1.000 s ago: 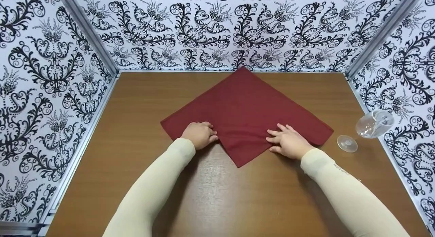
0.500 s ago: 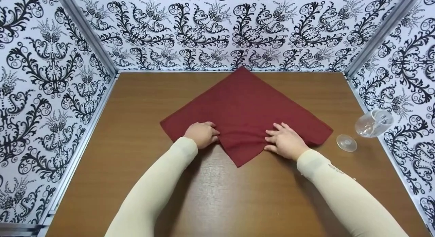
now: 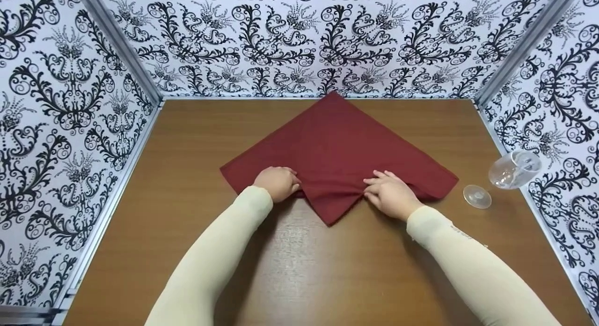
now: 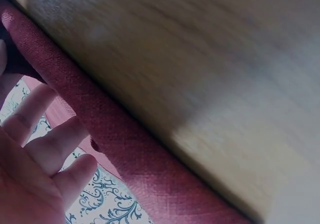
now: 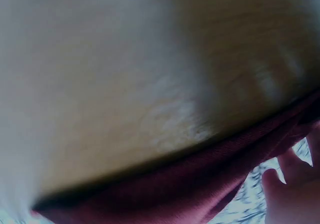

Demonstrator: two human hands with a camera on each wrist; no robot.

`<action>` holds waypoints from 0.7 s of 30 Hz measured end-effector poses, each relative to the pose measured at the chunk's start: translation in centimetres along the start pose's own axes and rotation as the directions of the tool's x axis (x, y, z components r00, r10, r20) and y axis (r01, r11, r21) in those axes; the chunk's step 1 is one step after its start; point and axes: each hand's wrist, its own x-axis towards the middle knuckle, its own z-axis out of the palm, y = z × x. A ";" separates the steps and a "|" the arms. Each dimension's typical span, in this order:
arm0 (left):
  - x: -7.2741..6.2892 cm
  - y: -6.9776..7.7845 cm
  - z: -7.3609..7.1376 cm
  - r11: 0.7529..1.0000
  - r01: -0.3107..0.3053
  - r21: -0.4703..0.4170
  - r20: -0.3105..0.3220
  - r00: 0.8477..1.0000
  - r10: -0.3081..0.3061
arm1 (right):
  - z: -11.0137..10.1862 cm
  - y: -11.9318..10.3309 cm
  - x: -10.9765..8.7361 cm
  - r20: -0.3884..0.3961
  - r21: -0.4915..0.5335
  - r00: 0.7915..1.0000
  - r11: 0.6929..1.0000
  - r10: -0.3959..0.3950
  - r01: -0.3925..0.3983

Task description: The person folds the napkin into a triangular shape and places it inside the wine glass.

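A dark red cloth napkin [image 3: 337,143] lies folded on the table, one point toward the back wall and a smaller point toward the front. At the left of the front point, my left hand [image 3: 277,183] pinches the napkin's near edge. My right hand [image 3: 392,193] pinches that edge on the other side, thumb low and fingers on top. Creases run through the cloth between both hands. The left wrist view has the rolled napkin edge [image 4: 115,129] beside my fingers. In the right wrist view, the napkin edge [image 5: 185,184] is slightly raised; fingertips are partly hidden.
A clear stemmed glass [image 3: 514,169] stands on the right of the table, near the patterned side wall [image 3: 557,106]. The brown wooden table [image 3: 299,279] meets a patterned back wall [image 3: 299,40] just behind the napkin's far point.
My right hand has shifted left along the napkin edge and its fingers have drawn together. The left hand moved slightly right. The front point has pulled back a little, and creases have deepened.
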 end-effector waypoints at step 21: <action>0.8 2.1 -0.8 1.000 -0.023 0.001 -0.022 0.999 0.023 | 0.6 0.4 1.4 0.004 0.013 0.999 0.998 0.054 -0.054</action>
